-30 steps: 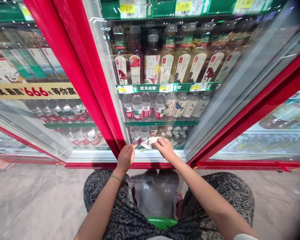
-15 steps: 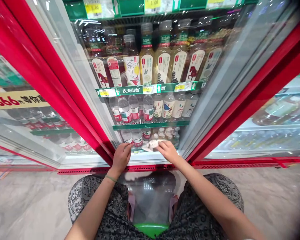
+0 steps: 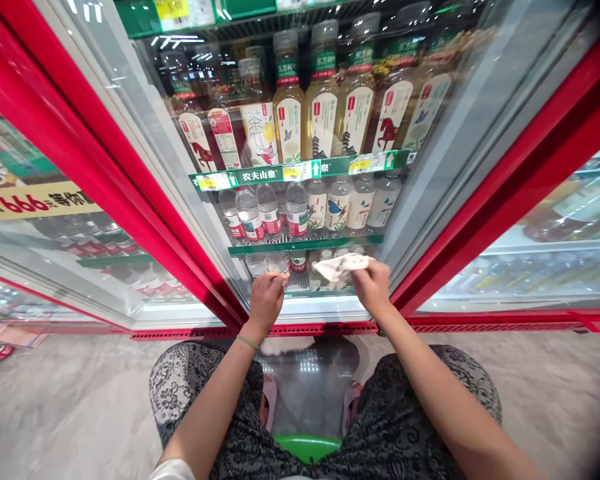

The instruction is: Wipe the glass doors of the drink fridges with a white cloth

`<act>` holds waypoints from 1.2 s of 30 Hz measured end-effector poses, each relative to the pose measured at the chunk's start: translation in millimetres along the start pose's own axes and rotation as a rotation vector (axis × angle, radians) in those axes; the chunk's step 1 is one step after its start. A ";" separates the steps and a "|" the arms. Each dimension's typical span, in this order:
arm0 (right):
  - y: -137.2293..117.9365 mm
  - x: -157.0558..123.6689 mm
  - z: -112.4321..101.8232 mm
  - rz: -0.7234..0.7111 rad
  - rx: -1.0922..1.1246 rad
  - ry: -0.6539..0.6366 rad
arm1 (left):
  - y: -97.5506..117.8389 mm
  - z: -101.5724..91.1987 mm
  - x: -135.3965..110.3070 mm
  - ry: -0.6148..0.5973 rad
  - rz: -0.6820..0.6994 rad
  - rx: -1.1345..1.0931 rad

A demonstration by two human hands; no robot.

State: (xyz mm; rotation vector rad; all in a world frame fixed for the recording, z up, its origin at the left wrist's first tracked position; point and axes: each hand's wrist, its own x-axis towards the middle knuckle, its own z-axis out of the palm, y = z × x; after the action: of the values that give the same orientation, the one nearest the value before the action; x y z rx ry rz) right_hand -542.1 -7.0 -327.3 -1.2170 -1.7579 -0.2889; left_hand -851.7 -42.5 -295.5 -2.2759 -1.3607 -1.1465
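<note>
My right hand (image 3: 373, 287) is closed on one end of a crumpled white cloth (image 3: 341, 268) with dark marks. The cloth reaches leftward from my fingers, in front of the bottles on the lowest shelf of a glass-fronted drinks cooler. To its left, my left hand (image 3: 267, 300) is raised with fingers pinched together; anything between them is too small to make out. That hand is nearest the water bottles at the lower left. Behind both hands, a bottle with a red label (image 3: 298, 261) shows through the glass (image 3: 330, 308).
Tea bottles (image 3: 324, 123) fill the upper shelf, and water bottles (image 3: 250, 217) stand below. Red door frames (image 3: 485, 193) flank the cooler. Between my knees is a green seat edge (image 3: 307, 448). Neighbouring coolers stand on both sides, above a grey floor (image 3: 95, 407).
My right hand has moved right and up with the cloth. My left hand has shifted right and slightly up, still pinched. The view has tilted a little.
</note>
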 end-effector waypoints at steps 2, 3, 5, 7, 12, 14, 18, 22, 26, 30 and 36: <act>2.0 -1.1 3.6 0.049 -0.094 0.178 | 2.8 -0.2 1.8 0.001 -0.010 -0.010; -0.7 -4.1 7.6 0.048 -0.131 0.234 | 5.0 0.5 2.4 0.005 -0.011 -0.014; -9.6 -12.4 16.9 0.002 -0.149 0.213 | 10.5 2.4 3.0 0.009 -0.003 -0.019; -14.8 -19.4 22.8 -0.127 -0.118 0.070 | 15.6 3.2 3.1 0.002 0.007 -0.012; 13.7 -15.6 8.0 -0.081 -0.270 0.199 | 18.1 -0.3 4.0 0.016 -0.004 0.028; 27.7 -13.6 0.2 0.111 -0.346 0.403 | 18.3 0.9 4.4 0.037 -0.001 0.037; 30.1 -26.1 3.7 0.097 -0.291 0.329 | 27.8 11.8 2.2 0.037 0.003 0.016; 27.0 -35.4 8.1 -0.142 -0.178 0.031 | 37.7 18.7 -2.8 -0.045 0.006 -0.005; 49.2 -23.1 -9.1 0.107 -0.221 0.250 | 33.2 16.2 -3.9 -0.066 -0.022 -0.020; 56.3 -29.4 -9.9 0.389 -0.187 0.410 | 32.2 19.4 -3.2 -0.052 -0.042 -0.040; 31.9 -47.6 9.8 0.431 -0.141 0.328 | 43.5 28.3 -10.4 -0.072 -0.014 -0.084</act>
State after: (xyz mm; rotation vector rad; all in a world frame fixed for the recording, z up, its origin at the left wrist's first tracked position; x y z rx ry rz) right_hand -518.4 -14.1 -379.9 -1.5178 -1.1776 -0.3386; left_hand -804.2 -56.2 -314.3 -2.3915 -1.3810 -1.1571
